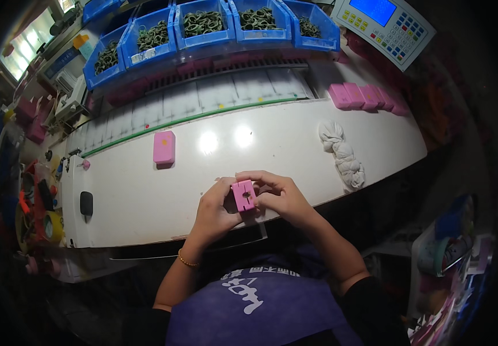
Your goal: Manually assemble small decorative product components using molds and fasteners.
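A small pink block (243,195) with a dark slot in its face is held between both hands just above the near edge of the white worktable (145,202). My left hand (214,210) grips its left side and my right hand (280,193) curls over its top and right side. A second pink block (164,147) lies flat on the table, farther away to the left.
A row of pink blocks (367,97) sits at the far right, and a twisted white cloth (342,154) lies nearby. Blue bins (203,26) of dark rings line the back. A keypad device with a screen (384,26) stands at the back right. Tape rolls (53,226) clutter the left.
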Tool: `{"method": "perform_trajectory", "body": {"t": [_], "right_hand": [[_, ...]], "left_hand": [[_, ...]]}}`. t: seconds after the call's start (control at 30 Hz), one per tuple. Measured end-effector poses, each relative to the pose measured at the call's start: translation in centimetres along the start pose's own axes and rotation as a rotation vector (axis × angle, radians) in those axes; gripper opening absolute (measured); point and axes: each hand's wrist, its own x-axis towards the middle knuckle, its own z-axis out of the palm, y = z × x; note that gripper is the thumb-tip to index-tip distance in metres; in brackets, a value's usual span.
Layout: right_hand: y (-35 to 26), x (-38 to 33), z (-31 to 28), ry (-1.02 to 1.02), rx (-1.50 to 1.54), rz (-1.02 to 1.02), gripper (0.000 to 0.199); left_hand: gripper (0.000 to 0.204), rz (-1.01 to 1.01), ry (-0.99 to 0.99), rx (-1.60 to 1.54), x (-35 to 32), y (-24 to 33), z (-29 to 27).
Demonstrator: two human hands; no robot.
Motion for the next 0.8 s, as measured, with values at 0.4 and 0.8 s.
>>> {"method": "perform_trajectory", "body": {"t": [0.4, 0.8], "right_hand": [[-0.2, 1.7, 0.4, 0.034, 0.059, -0.031, 0.036], [0.1, 1.0, -0.4, -0.005, 0.081, 0.036, 0.041]], "left_hand": [[0.053, 0.001, -0.005, 0.025, 0.1, 0.7, -0.2], [0.051, 0.014, -0.006, 0.066, 0.1, 0.6, -0.2]]}}
